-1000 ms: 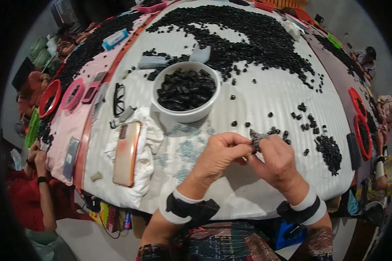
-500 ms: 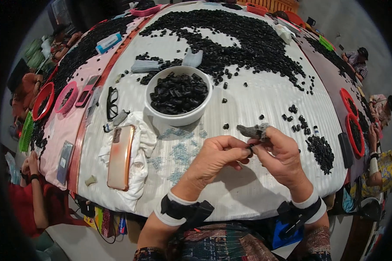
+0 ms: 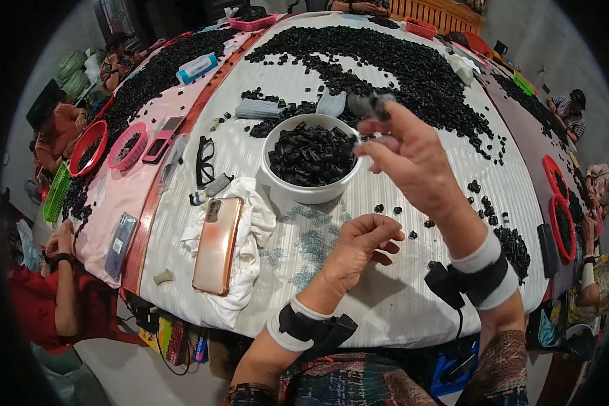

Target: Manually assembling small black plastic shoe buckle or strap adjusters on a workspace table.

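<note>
My right hand (image 3: 416,162) is raised at the right rim of a white bowl (image 3: 309,195). Its fingers are apart and somewhat blurred, and I see nothing held. A grey cloth finger cover (image 3: 369,105) is on one finger. The bowl is heaped with small black cylindrical parts (image 3: 312,155). Nearer to me, my left hand (image 3: 352,257) hovers over the white cloth, its fingers loosely bent and apart, with nothing visible in them. Several loose black parts (image 3: 379,208) lie just beyond it. Both wrists wear white bands with black straps.
A large black heap (image 3: 413,74) spreads across the far table. Left of the bowl lie eyeglasses (image 3: 205,162) and a phone (image 3: 216,247) on a white cloth (image 3: 257,223). A small dark pile (image 3: 513,254) sits at right. Other people work along both sides, near red baskets (image 3: 561,227).
My hands have parted. The right one has moved up and away to the bowl; the left has stayed low. The dark piece pinched between them is no longer visible. The view has shifted slightly.
</note>
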A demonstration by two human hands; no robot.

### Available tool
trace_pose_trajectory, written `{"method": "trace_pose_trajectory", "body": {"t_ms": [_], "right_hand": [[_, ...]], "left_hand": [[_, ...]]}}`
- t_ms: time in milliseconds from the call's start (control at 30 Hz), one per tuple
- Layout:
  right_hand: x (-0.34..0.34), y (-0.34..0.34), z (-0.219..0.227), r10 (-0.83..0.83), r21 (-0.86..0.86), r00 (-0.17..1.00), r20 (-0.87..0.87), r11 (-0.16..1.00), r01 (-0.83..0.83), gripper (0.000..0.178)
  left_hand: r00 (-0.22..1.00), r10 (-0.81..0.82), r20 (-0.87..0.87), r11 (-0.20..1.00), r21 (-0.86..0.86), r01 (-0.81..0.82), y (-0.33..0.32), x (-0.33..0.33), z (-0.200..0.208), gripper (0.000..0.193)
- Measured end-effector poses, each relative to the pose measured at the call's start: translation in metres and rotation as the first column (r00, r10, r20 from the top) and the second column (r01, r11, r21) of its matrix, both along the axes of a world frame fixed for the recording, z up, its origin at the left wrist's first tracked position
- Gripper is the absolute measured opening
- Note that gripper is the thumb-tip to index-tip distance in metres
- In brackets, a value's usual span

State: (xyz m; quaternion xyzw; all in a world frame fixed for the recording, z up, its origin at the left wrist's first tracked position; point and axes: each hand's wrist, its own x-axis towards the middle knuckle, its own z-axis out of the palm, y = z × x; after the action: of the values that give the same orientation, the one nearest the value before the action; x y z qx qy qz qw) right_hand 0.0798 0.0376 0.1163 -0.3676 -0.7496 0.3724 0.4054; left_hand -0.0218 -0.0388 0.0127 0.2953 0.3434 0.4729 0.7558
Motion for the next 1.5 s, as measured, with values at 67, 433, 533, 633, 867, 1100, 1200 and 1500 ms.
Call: {"method": "trace_pose_trajectory", "body": {"t_ms": [67, 433, 533, 633, 867, 1100, 1200, 1500], "right_hand": [[-0.005, 0.004, -0.004, -0.001, -0.023, 0.993, -0.114, 1.000, -0.002, 0.035], [0.138, -0.028, -0.043, -0.294, 0.193, 0.849, 0.440, 0.954, 0.230, 0.018], [0.158, -0.044, -0.045, -0.339, 0.207, 0.762, 0.552, 0.941, 0.270, 0.014], [0.169, -0.051, -0.062, -0.361, 0.211, 0.716, 0.597, 0.932, 0.294, 0.012], [0.142, -0.052, -0.097, -0.270, 0.222, 0.795, 0.544, 0.959, 0.174, 0.015], [0.124, -0.062, -0.084, -0.230, 0.244, 0.854, 0.467, 0.962, 0.126, 0.020], [0.135, -0.064, -0.083, -0.255, 0.279, 0.855, 0.451, 0.951, 0.136, 0.017], [0.135, -0.069, -0.078, -0.246, 0.225, 0.812, 0.530, 0.963, 0.146, 0.014]], "left_hand": [[1.000, 0.020, -0.014, 1.000, -0.003, -0.020, 0.002, -0.001, 0.001, 0.016], [0.997, 0.055, -0.046, 0.998, -0.022, -0.056, 0.006, -0.004, 0.004, 0.015], [0.998, 0.043, -0.052, 0.999, -0.005, -0.044, 0.007, -0.001, 0.002, 0.014], [0.996, 0.043, -0.073, 0.999, 0.004, -0.043, 0.005, -0.001, 0.003, 0.013], [0.993, 0.036, -0.110, 0.999, -0.015, -0.038, 0.003, 0.001, 0.005, 0.012], [0.990, 0.038, -0.135, 0.999, -0.017, -0.041, 0.004, 0.001, 0.002, 0.015], [0.992, 0.039, -0.122, 0.999, -0.015, -0.041, 0.004, -0.001, 0.002, 0.016], [0.990, 0.071, -0.125, 0.997, 0.001, -0.072, 0.007, -0.004, 0.005, 0.013]]}}
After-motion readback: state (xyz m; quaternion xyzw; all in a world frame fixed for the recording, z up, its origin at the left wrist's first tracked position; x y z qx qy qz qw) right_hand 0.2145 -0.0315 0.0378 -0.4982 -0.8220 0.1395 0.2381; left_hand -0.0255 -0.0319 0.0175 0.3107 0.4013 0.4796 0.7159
